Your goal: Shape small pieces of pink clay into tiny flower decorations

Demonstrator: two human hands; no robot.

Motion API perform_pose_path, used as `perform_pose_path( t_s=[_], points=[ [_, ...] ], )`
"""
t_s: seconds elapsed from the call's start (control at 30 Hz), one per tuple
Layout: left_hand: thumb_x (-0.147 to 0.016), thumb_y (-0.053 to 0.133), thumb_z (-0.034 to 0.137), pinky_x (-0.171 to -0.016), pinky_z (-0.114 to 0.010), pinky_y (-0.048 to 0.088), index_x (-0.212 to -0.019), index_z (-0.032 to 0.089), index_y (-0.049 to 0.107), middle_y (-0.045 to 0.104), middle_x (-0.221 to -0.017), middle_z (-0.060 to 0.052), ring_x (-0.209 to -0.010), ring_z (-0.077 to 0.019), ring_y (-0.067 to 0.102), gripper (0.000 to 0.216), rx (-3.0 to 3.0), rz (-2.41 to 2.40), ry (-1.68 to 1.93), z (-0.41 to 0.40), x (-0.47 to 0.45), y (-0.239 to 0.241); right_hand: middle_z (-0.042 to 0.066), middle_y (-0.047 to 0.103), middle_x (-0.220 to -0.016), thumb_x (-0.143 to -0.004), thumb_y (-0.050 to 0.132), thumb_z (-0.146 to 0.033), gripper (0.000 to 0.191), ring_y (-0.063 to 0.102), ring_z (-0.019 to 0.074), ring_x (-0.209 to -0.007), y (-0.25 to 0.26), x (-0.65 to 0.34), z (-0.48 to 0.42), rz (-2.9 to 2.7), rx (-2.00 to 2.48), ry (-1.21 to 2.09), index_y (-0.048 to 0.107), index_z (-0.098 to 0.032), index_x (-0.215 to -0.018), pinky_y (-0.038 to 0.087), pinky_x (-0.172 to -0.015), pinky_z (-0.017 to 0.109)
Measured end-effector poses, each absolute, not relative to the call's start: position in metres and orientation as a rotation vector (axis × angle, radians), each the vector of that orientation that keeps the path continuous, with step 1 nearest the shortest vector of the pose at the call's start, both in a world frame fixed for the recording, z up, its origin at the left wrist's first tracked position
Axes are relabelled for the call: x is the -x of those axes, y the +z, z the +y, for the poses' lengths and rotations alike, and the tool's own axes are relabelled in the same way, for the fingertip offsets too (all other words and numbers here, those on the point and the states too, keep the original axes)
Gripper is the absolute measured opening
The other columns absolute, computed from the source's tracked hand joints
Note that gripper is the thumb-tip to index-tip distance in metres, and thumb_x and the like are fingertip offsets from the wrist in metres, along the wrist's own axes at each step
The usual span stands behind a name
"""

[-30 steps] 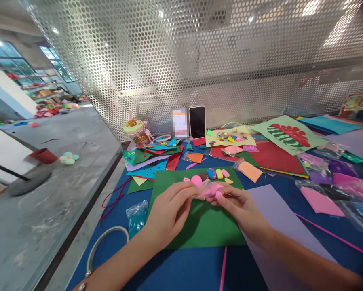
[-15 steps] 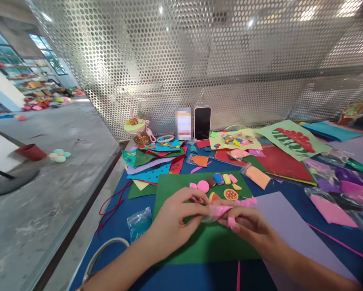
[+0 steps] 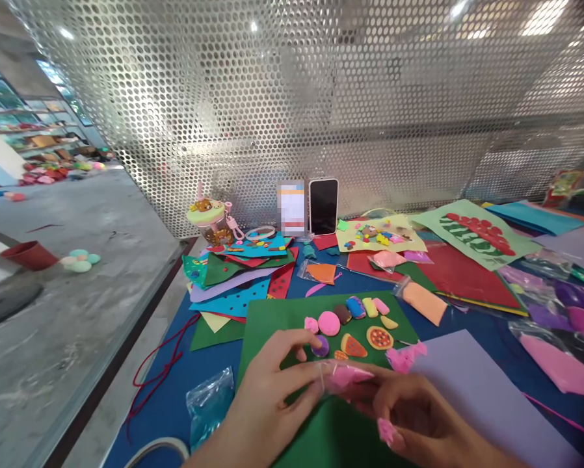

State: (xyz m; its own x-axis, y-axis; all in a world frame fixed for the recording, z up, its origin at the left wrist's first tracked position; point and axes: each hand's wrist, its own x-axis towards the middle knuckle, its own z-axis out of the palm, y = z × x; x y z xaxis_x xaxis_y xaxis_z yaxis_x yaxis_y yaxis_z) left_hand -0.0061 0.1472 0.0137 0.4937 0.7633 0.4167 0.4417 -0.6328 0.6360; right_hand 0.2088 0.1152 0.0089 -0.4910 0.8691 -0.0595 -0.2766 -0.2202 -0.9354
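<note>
One small clear bag of pink clay [image 3: 349,376] is held above the green sheet [image 3: 272,318]. Its left end is pinched by the fingers of the left hand [image 3: 272,393], the index finger being raised near a purple disc [image 3: 324,346]; its right end is held in the bent fingers of the right hand [image 3: 441,416], at whose thumb tip a small pink lump [image 3: 386,431] is seen. On the green sheet, beyond the bag, a clay pizza slice [image 3: 354,346], a round clay pizza [image 3: 380,338] and a pink disc [image 3: 329,323] are laid. At the green sheet's right edge a ragged pink clay piece [image 3: 408,356] is placed, with a lavender sheet [image 3: 467,370] spread to the right. Left of the green sheet, a bag of teal clay [image 3: 208,406] and a red cord [image 3: 162,365] are set on the blue worktop [image 3: 214,357]. Well beyond the green sheet, a smartphone [image 3: 323,207] is stood before a perforated metal panel [image 3: 272,97].
</note>
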Motion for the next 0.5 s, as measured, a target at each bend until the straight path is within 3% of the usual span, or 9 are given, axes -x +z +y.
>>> perform_pose_path(
  t_s=[0.17, 0.5],
  points=[
    [-0.072, 0.064, 0.007, -0.072, -0.025, 0.052, -0.087, 0.028, 0.072, 0.062, -0.099, -0.005, -0.083, -0.016, 0.059, 0.027, -2.273, 1.019, 0.949, 0.146, 0.006, 0.017, 0.001, 0.07, -0.097, -0.075, 0.071, -0.031, 0.005, 0.065, 0.0233, -0.098, 0.005, -0.212, 0.114, -1.205, 0.782, 1.827, 0.071, -0.036, -0.077, 0.051, -0.083, 0.033],
    [-0.072, 0.062, 0.004, -0.068, -0.022, 0.052, -0.078, 0.022, 0.07, 0.064, -0.089, -0.004, -0.081, -0.0137, 0.061, 0.02, -2.259, 1.041, 1.092, 0.141, -0.002, 0.021, 0.004, 0.07, -0.1, -0.075, 0.073, -0.029, 0.006, 0.061, 0.0228, -0.107, 0.018, -0.211, 0.114, -1.181, 0.808, 1.933, 0.069, -0.026, -0.071, 0.045, -0.094, 0.033]
  ],
)
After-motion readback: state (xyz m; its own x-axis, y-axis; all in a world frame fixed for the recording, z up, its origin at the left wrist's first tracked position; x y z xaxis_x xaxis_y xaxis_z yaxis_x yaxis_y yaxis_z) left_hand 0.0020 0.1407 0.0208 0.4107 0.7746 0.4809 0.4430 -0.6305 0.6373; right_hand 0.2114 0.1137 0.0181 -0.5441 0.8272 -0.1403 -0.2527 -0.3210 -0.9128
